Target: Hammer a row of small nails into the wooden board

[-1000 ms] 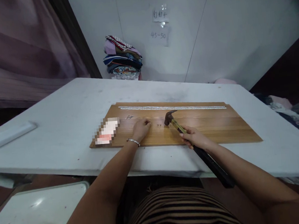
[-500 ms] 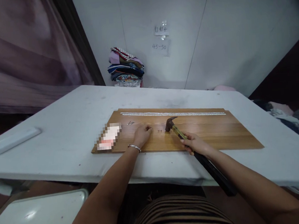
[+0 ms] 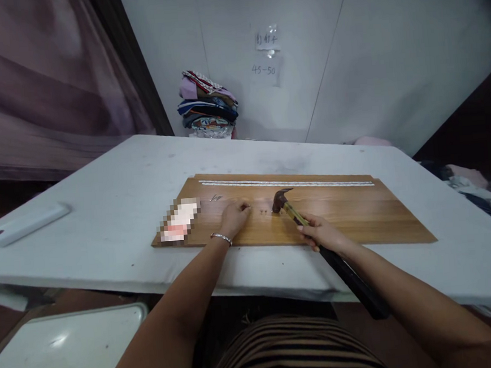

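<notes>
Right hand (image 3: 320,232) closed round hammer (image 3: 300,219); left hand (image 3: 234,219) curled, fingertips pinched.

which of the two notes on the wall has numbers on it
The lower note, which reads 45-50. The upper note, just above it, carries handwritten characters and no digits.

The wooden board (image 3: 358,209) is flat, long and brown, with visible grain, and lies lengthwise on the worktop (image 3: 116,217). Over the board's middle is the claw hammer (image 3: 341,270), its head dark brown and its handle yellow, then black, slanting past the board's near edge. Small nails (image 3: 263,212) show just left of the hammer's head; loose nails (image 3: 215,197) lie toward the board's far left.
</notes>
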{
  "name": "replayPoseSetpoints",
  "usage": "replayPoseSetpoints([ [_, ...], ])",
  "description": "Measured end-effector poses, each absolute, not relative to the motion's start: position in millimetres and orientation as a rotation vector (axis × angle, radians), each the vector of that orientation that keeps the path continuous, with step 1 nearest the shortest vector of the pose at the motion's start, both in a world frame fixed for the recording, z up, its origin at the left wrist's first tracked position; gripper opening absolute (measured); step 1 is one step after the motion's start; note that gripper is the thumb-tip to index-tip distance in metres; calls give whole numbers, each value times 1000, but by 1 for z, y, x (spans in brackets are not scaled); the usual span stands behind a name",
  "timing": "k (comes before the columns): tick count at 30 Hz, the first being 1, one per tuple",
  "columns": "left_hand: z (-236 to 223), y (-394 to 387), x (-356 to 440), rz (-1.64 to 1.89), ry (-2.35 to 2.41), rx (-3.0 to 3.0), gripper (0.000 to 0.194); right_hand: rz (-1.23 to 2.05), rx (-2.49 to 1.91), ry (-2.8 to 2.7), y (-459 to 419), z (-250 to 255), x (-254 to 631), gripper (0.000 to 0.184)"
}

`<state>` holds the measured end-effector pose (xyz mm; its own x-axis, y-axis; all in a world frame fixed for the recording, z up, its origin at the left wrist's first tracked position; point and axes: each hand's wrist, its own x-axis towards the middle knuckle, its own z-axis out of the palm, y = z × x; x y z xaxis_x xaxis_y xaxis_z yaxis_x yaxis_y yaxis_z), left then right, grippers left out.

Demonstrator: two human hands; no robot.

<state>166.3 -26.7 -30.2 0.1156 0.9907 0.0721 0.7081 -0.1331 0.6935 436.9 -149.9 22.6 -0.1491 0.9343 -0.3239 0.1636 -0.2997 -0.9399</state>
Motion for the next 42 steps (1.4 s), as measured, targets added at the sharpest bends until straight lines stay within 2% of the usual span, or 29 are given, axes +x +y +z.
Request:
replayPoseSetpoints([
  [12, -30, -27, 166, 730, 1648, 1929, 18, 1541, -1444, -1286, -149, 27, 436, 78],
  [27, -33, -27, 167, 807, 1601, 1838, 21, 1520, -1446, -1266, -148, 25, 435, 64],
  [42, -29, -26, 168, 855, 1647, 1841, 29, 1514, -1453, -1270, -149, 26, 435, 70],
])
